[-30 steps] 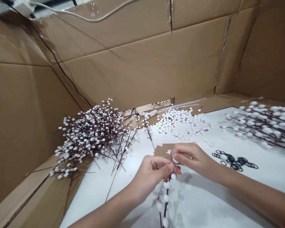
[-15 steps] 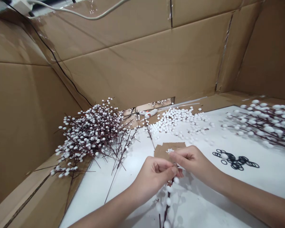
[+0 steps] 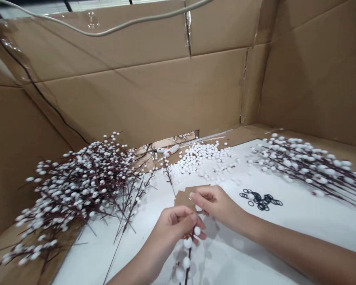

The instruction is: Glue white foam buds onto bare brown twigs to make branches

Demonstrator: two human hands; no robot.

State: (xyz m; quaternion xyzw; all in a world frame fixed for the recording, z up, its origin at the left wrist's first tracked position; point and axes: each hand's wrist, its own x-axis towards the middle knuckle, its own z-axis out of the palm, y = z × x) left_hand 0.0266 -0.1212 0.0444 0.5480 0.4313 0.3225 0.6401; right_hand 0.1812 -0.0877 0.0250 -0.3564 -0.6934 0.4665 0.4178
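My left hand [image 3: 178,225] pinches the upper end of a dark brown branch [image 3: 188,259] between thumb and fingers. White foam berries [image 3: 186,261] sit along the branch, which hangs down toward the bottom edge. Just above and to the right, my right hand [image 3: 216,201] is closed, with a white berry [image 3: 198,208] at its fingertips. These fingertips are over a torn piece of cardboard [image 3: 182,199] lying on the white tabletop [image 3: 240,253]. My right fingers partly cover the cardboard and whatever white bits are on it.
Berry branches are heaped at left [image 3: 97,178], and more lie at right [image 3: 311,162]. Loose white berries [image 3: 192,156] spread at the back near a white glue gun [image 3: 169,150]. Black rings [image 3: 262,200] lie right of my hands. Cardboard walls [image 3: 136,95] enclose the table.
The view has turned right, so things appear further left. My right hand, earlier close against my left at the branch tip, is now slightly apart, with a white berry showing at its fingers.
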